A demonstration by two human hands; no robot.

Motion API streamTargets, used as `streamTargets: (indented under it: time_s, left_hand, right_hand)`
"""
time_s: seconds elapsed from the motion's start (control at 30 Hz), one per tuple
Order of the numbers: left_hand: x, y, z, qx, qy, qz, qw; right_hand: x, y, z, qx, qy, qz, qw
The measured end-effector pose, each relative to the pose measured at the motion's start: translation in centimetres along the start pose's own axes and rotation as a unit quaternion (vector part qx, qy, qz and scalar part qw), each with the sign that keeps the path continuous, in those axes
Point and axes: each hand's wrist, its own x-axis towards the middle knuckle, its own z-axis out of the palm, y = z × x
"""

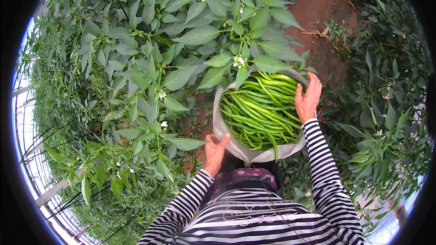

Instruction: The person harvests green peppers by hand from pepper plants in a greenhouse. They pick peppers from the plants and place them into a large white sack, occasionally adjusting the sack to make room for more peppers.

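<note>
A whitish woven sack (250, 154) stands open in front of my body, filled with long green chili peppers (262, 109). One pepper hangs over the near part of its rim. My right hand (308, 97) grips the sack's right rim, thumb on the inner side and fingers outside. At the near left of the rim is my left hand (216, 151), its thumb against the sack's edge; its other fingers are partly hidden behind the thumb and palm, so how firmly it holds cannot be told.
Dense pepper plants (136, 75) with white flowers fill the left side, and some leaves overhang the sack's far rim. More plants (381, 126) stand at the right. A strip of reddish soil (316, 13) runs between the rows. Thin dark strings cross the foliage at the left.
</note>
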Motion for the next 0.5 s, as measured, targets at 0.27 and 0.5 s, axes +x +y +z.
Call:
streamTargets:
  time_s: [0.27,0.5]
  left_hand:
    - [1.5,-2.9,0.3,-0.437,-0.044,-0.201,0.876]
    - [-0.3,-5.4,-2.2,-0.44,-0.107,-0.223,0.863]
  right_hand:
    - [1.5,3.2,4.7,-0.002,-0.073,0.026,0.997]
    - [-7.6,-0.1,-1.5,0.114,-0.237,0.058,0.963]
